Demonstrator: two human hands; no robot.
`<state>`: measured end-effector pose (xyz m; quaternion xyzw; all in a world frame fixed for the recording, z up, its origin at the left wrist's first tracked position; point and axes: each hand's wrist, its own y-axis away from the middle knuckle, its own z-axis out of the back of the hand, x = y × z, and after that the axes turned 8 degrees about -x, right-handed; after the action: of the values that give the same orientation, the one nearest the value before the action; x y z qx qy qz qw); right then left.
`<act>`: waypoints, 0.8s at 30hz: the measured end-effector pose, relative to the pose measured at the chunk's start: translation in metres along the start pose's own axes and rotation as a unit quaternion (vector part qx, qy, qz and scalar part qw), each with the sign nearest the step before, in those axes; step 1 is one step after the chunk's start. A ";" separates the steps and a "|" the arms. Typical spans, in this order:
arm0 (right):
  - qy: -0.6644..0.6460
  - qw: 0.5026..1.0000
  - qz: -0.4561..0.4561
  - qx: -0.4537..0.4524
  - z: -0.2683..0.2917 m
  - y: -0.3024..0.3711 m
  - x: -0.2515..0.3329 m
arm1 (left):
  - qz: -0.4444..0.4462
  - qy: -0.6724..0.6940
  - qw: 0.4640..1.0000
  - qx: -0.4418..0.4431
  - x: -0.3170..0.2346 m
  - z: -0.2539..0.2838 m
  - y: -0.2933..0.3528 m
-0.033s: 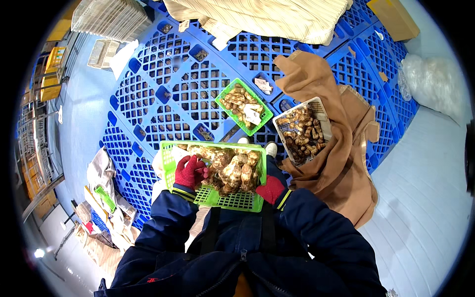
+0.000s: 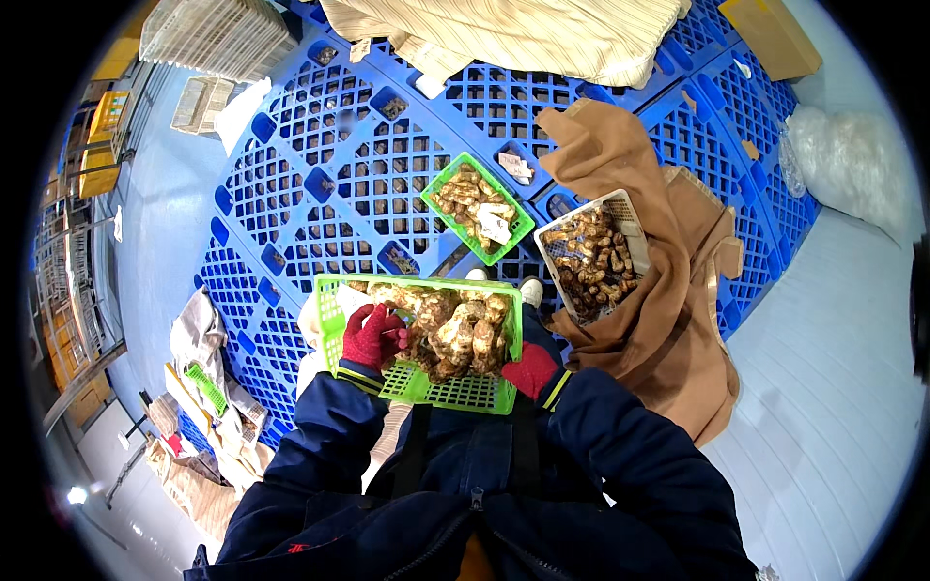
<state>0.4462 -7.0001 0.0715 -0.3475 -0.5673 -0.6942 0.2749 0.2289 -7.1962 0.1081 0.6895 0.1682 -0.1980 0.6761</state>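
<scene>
A bright green plastic basket [image 2: 504, 398] is tilted toward me in front of my lap. Brown and cream mushrooms [image 2: 453, 334] with thick stems, probably matsutake, fill its middle and right. My left hand [image 2: 372, 339], in a red knitted glove, is inside the basket at the left end beside the mushrooms. Its fingers are curled in; what they hold, if anything, is hidden. My right hand [image 2: 531, 371], gloved the same way, grips the basket's lower right corner. A pale slip [image 2: 351, 298] shows inside the basket behind my left hand.
Beyond lie a smaller green basket of mushrooms [image 2: 463, 198] and a white basket of darker mushrooms [image 2: 591, 257]. Brown cloth [image 2: 668, 320] drapes at the right over blue plastic pallets [image 2: 363, 208]. Striped cloth [image 2: 542, 39] lies far off; stacked white crates [image 2: 213, 39] stand far left.
</scene>
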 end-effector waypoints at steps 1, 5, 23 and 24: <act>0.013 1.000 -0.017 0.006 -0.001 -0.004 -0.013 | -0.001 -0.015 1.000 -0.002 -0.002 -0.005 0.001; 0.018 0.998 -0.042 0.031 -0.003 -0.008 -0.031 | -0.010 -0.079 0.995 0.063 -0.002 -0.002 0.010; -0.086 0.977 -0.002 -0.194 -0.010 0.021 -0.018 | 0.248 -0.407 0.866 0.151 0.048 0.004 0.029; -0.085 0.975 0.002 -0.207 -0.014 0.021 -0.031 | 0.237 -0.432 0.859 0.138 0.047 0.003 0.031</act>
<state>0.4790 -7.0190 0.0573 -0.4558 -0.4324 -0.7636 0.1488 0.2846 -7.2020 0.1116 0.6395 -0.3382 -0.3313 0.6056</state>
